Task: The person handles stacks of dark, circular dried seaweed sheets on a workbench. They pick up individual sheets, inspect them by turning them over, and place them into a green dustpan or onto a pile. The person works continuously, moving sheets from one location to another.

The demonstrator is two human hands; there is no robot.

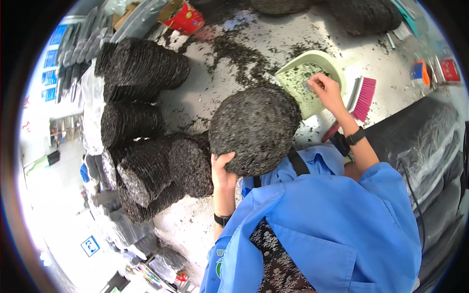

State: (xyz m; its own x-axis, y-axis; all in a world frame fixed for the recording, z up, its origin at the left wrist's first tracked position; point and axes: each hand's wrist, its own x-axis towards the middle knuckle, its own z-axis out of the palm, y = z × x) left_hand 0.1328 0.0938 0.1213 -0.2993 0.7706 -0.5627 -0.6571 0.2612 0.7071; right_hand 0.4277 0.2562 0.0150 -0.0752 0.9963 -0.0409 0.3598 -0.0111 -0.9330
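A round, dark disc of what looks like dried seaweed (255, 128) is tilted in front of me, near the middle. My left hand (223, 170) grips its lower left edge, thumb on top, the other fingers hidden beneath. To the disc's upper right, my right hand (324, 92) is over a pale green dustpan (340, 73). Its thumb and forefinger are pinched together near a small greyish bit, too small to name. Dark crumbs lie inside the dustpan. Beside it rests a brush with pink bristles (364, 98), partly behind my right forearm.
Stacks of similar dark discs (146, 63) stand along the left, with more stacks (146, 171) nearer me. Loose dark flakes (239, 56) litter the white table. A red bucket (188, 19) stands at the back; plastic-wrapped dark bundles (415, 132) lie at the right.
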